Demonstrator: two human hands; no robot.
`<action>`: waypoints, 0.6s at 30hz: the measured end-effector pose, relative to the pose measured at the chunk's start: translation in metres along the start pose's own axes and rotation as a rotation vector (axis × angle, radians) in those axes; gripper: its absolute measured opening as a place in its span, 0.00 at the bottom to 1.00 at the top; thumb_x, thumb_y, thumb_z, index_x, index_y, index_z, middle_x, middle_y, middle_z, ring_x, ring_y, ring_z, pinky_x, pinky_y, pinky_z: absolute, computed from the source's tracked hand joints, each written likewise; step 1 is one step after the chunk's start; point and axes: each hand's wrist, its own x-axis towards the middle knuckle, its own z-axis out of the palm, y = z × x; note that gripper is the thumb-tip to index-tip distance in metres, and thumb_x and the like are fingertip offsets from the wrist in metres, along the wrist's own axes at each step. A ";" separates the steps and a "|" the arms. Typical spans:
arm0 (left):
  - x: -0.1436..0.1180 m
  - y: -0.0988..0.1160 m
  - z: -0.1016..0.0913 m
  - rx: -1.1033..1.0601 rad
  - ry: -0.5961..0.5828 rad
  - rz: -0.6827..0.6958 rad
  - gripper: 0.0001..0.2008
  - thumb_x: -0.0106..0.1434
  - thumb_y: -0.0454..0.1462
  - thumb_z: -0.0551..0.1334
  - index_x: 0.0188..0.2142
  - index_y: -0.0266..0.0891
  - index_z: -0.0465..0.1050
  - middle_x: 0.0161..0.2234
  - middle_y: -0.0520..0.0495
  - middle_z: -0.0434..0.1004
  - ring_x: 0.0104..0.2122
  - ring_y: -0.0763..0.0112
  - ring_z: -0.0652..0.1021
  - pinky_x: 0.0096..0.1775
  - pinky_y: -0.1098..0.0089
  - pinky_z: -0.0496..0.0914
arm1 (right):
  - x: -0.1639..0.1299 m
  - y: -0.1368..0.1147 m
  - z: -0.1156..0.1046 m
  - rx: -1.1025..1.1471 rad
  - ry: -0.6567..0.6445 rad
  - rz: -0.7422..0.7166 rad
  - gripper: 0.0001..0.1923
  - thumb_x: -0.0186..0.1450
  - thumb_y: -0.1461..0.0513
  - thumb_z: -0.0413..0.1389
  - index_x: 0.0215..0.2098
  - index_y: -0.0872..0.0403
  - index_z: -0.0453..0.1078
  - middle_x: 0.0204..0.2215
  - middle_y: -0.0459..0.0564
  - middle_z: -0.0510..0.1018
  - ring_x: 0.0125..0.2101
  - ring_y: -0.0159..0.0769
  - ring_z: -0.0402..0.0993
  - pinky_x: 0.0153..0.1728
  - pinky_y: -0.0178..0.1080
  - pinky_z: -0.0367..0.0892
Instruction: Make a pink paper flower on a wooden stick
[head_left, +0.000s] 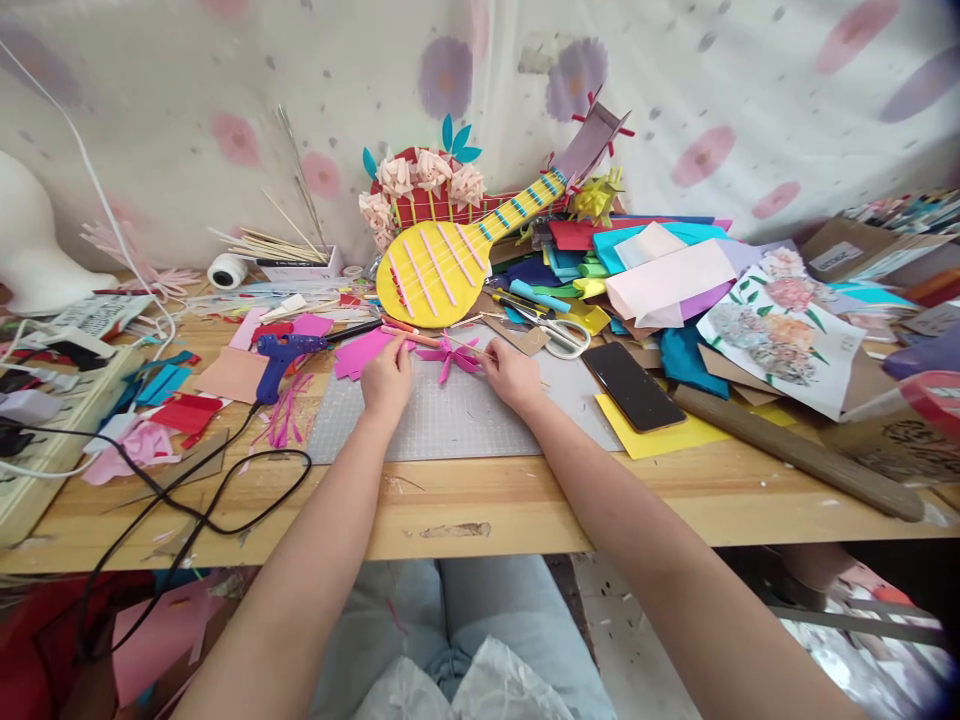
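- Pink paper flower (457, 357): thin splayed petals, lying on the grey cutting mat (442, 425) on the desk (480, 500).
- Left hand (386, 380) pinches its pink stem end.
- Right hand (510, 375) pinches a thin stick at the flower.

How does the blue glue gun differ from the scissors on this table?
The glue gun is blue and lies left of the left hand, with a black cord trailing off; the scissors have pale handles, no cord, and lie right of the right hand. Neither hand touches either tool.
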 end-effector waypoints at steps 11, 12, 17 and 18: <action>0.004 -0.008 0.022 -0.005 -0.211 0.230 0.22 0.55 0.32 0.58 0.50 0.38 0.64 0.41 0.44 0.73 0.40 0.65 0.73 0.45 0.63 0.67 | -0.002 -0.002 0.004 -0.158 -0.086 0.003 0.21 0.60 0.45 0.47 0.33 0.51 0.70 0.29 0.49 0.77 0.32 0.35 0.70 0.27 0.34 0.52; 0.003 -0.009 0.021 -0.017 -0.208 0.202 0.20 0.55 0.32 0.57 0.49 0.39 0.66 0.37 0.45 0.74 0.37 0.67 0.74 0.42 0.65 0.68 | -0.001 -0.001 0.005 -0.167 -0.084 0.014 0.19 0.60 0.47 0.47 0.34 0.51 0.70 0.30 0.49 0.77 0.32 0.36 0.70 0.28 0.34 0.53; -0.006 -0.009 0.015 -0.076 -0.197 0.208 0.22 0.53 0.33 0.59 0.49 0.39 0.64 0.35 0.47 0.72 0.31 0.71 0.72 0.36 0.68 0.69 | 0.003 0.003 0.007 -0.165 -0.041 0.029 0.14 0.61 0.51 0.48 0.32 0.50 0.70 0.29 0.48 0.77 0.31 0.36 0.71 0.27 0.34 0.52; -0.008 -0.007 0.014 -0.056 -0.152 0.225 0.22 0.53 0.32 0.59 0.49 0.38 0.64 0.37 0.46 0.72 0.32 0.70 0.72 0.38 0.67 0.68 | 0.002 0.003 0.007 -0.158 -0.040 0.030 0.14 0.60 0.51 0.48 0.32 0.50 0.70 0.28 0.48 0.77 0.31 0.36 0.71 0.26 0.34 0.51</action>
